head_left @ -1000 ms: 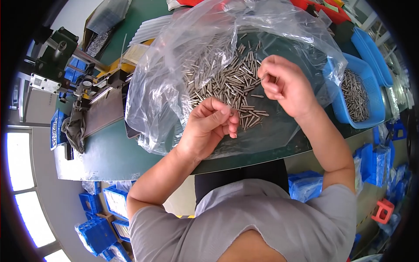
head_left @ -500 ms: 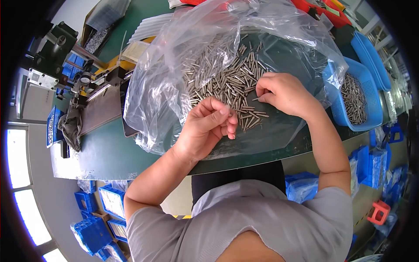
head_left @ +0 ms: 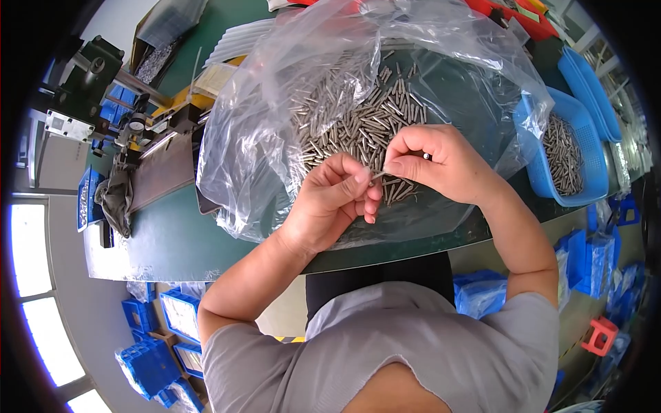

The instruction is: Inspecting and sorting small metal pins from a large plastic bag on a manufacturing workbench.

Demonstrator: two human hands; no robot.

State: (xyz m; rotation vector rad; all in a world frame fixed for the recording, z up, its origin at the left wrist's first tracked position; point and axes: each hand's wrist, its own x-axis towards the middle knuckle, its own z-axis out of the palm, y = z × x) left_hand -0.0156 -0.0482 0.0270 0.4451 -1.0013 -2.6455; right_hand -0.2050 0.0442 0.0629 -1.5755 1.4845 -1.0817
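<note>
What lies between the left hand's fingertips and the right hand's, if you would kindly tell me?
In the head view, a thin metal pin spans the small gap between the left hand and the right hand.

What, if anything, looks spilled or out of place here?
Nothing clearly stands out. The metal pins lie loose but heaped on clear plastic; its crumpled folds veil part of the heap, so damage there can't be ruled out. Pins in the blue basket sit inside its rim.

Two hands [head_left: 329, 201] [head_left: 446, 164], one red stool [head_left: 593, 336], countless metal pins [head_left: 368, 132]
</note>
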